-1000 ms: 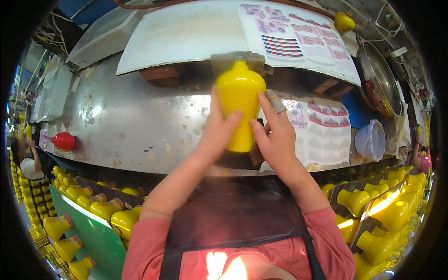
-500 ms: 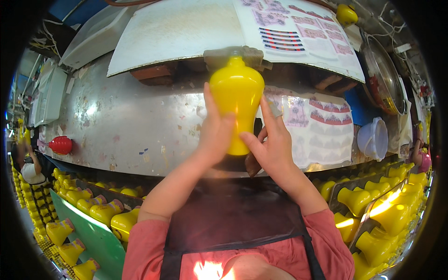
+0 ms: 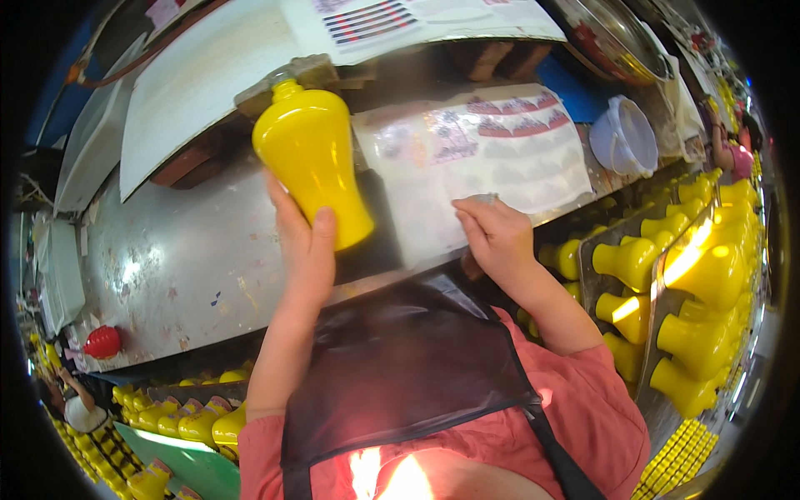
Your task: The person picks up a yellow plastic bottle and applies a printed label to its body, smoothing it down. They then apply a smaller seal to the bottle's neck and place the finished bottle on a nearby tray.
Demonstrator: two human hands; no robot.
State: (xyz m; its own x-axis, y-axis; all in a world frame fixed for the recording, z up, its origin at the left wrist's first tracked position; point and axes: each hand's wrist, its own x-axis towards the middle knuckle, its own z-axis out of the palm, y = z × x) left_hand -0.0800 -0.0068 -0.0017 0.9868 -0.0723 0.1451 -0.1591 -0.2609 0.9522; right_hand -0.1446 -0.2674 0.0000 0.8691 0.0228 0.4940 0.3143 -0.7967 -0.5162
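A glossy yellow vase [image 3: 308, 150] leans over the steel bench, its narrow neck toward a worn brown block [image 3: 315, 73] at the board's edge. My left hand [image 3: 307, 243] cups its lower left side, the thumb lying along the front and the other fingers partly hidden behind it. To the right, my right hand [image 3: 493, 229] is away from the vase, fingers drawn together in a pinch over the pale sheet of printed decals [image 3: 533, 167]. Whatever is between those fingertips, if anything, is too small to make out. Pink and red patterns run along the sheet's far part.
A white board [image 3: 208, 75] with striped strips rises behind the bench. Right of the sheet stands a pale lilac bucket [image 3: 623, 137], with a metal basin [image 3: 612, 37] beyond. Yellow vases [image 3: 708, 267] crowd racks at both sides. A red object [image 3: 102, 342] sits far left.
My view has turned rightward. My right hand has left the vase and now hovers at the decal sheet with its fingers closed. My left hand still holds the vase, which is more tilted.
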